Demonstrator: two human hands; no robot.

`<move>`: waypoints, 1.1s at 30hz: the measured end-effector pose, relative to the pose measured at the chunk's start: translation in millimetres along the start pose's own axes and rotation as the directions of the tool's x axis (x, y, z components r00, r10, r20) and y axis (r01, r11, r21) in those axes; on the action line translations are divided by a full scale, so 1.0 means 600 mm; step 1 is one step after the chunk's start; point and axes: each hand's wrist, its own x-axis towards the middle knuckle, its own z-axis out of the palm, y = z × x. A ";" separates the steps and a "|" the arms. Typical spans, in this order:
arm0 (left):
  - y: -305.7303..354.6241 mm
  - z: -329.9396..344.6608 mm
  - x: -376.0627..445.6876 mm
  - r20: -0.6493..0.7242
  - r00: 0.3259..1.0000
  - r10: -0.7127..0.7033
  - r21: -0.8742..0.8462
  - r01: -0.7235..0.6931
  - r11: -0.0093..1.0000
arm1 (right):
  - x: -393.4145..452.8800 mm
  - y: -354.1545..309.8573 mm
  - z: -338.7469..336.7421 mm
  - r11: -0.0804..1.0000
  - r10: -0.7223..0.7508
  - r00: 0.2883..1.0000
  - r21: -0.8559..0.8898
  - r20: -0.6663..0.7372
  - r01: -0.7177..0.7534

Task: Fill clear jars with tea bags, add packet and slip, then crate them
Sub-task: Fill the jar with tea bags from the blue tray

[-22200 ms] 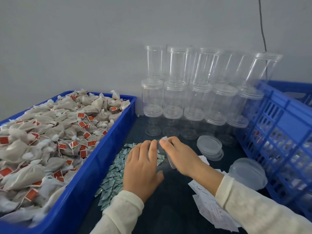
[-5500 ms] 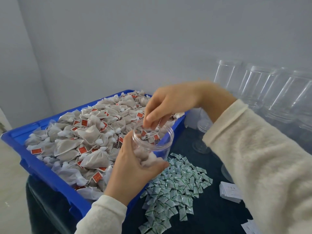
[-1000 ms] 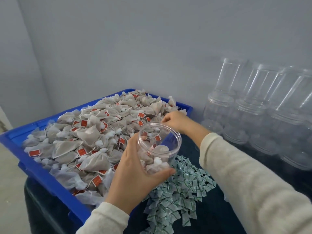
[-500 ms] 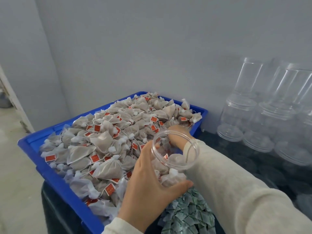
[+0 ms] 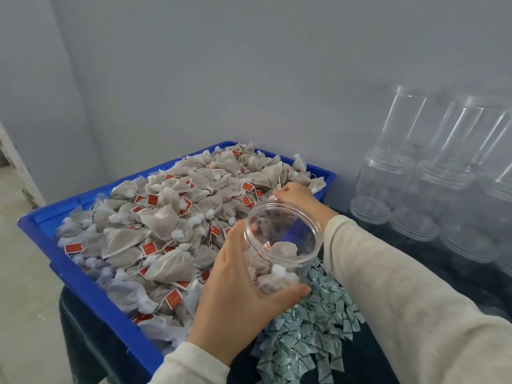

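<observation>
Jar: open, tilted, part full of tea bags, held at the near right corner of the blue bin
Left hand: wrapped round the jar's side
Right hand: beyond the jar, curled among the tea bags, seemingly pinching one
Done: filling under way
Left: more bags, packet, slip, lid, crating
Room: packets heaped right of the bin, under the jar; empty jars well right by the wall, clear of the arms

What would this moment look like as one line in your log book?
left hand: holds jar, partly filled | right hand: reaching among tea bags in blue bin | packet, slip: not yet
</observation>
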 end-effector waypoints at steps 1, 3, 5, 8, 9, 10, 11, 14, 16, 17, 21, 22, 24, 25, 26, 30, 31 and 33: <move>-0.001 0.000 0.000 0.002 1.000 -0.001 0.004 0.001 1.000 | -0.002 0.003 -0.005 0.993 0.019 1.000 0.115 -0.002 -0.019; -0.002 0.000 0.001 0.007 1.000 -0.008 0.000 0.008 1.000 | -0.009 0.003 -0.018 0.960 0.046 0.999 0.278 0.001 -0.045; -0.003 0.000 0.001 0.009 1.000 -0.007 -0.008 0.007 1.000 | -0.024 -0.005 -0.036 0.898 0.045 0.998 0.435 0.046 -0.061; -0.004 -0.001 0.000 0.004 1.000 -0.002 -0.002 0.002 1.000 | -0.046 -0.019 -0.066 0.780 -0.006 0.996 0.623 0.094 -0.055; -0.004 -0.001 -0.001 0.005 1.000 -0.009 0.002 0.009 1.000 | -0.054 -0.023 -0.076 0.779 -0.030 0.997 0.626 0.077 -0.025; -0.004 -0.001 -0.001 0.005 1.000 -0.016 0.007 0.016 1.000 | -0.064 -0.028 -0.084 0.781 -0.059 0.997 0.625 0.057 0.010; -0.003 -0.001 -0.001 0.006 1.000 -0.020 0.012 0.020 1.000 | -0.073 -0.033 -0.093 0.778 -0.085 0.996 0.627 0.041 0.041; -0.001 -0.001 -0.001 0.006 1.000 -0.017 0.022 0.017 1.000 | -0.111 -0.056 -0.120 0.766 -0.147 0.989 0.631 -0.012 0.121; 0.000 -0.002 0.000 0.005 1.000 -0.007 0.017 0.007 1.000 | -0.137 -0.075 -0.138 0.763 -0.207 0.976 0.614 -0.063 0.202; 0.000 -0.002 0.000 0.008 1.000 -0.005 0.015 0.004 1.000 | -0.149 -0.085 -0.147 0.755 -0.245 0.965 0.607 -0.092 0.250; 0.000 -0.002 0.000 0.003 1.000 -0.014 -0.009 0.014 1.000 | -0.198 -0.125 -0.181 0.699 -0.363 0.913 0.595 -0.184 0.397; 0.000 -0.002 0.000 -0.001 1.000 -0.015 -0.019 0.015 1.000 | -0.208 -0.132 -0.188 0.681 -0.383 0.902 0.599 -0.197 0.420; 0.001 -0.001 0.001 0.002 1.000 -0.029 -0.059 0.030 0.998 | -0.227 -0.143 -0.197 0.652 -0.413 0.888 0.614 -0.203 0.444; 0.000 0.000 0.001 0.008 0.999 -0.043 -0.087 0.044 0.995 | -0.235 -0.147 -0.199 0.641 -0.424 0.884 0.624 -0.197 0.446; -0.001 0.000 0.001 0.013 0.998 -0.056 -0.108 0.057 0.992 | -0.242 -0.149 -0.199 0.634 -0.431 0.883 0.635 -0.184 0.442; -0.007 0.002 0.002 0.021 0.997 -0.080 -0.105 0.082 0.991 | -0.262 -0.149 -0.183 0.651 -0.432 0.892 0.640 -0.131 0.409; -0.009 0.002 0.002 0.023 0.996 -0.086 -0.109 0.088 0.990 | -0.264 -0.146 -0.175 0.650 -0.430 0.895 0.646 -0.123 0.401; -0.008 0.003 0.003 0.011 0.997 -0.075 -0.110 0.075 0.991 | -0.266 -0.134 -0.156 0.651 -0.424 0.898 0.649 -0.121 0.395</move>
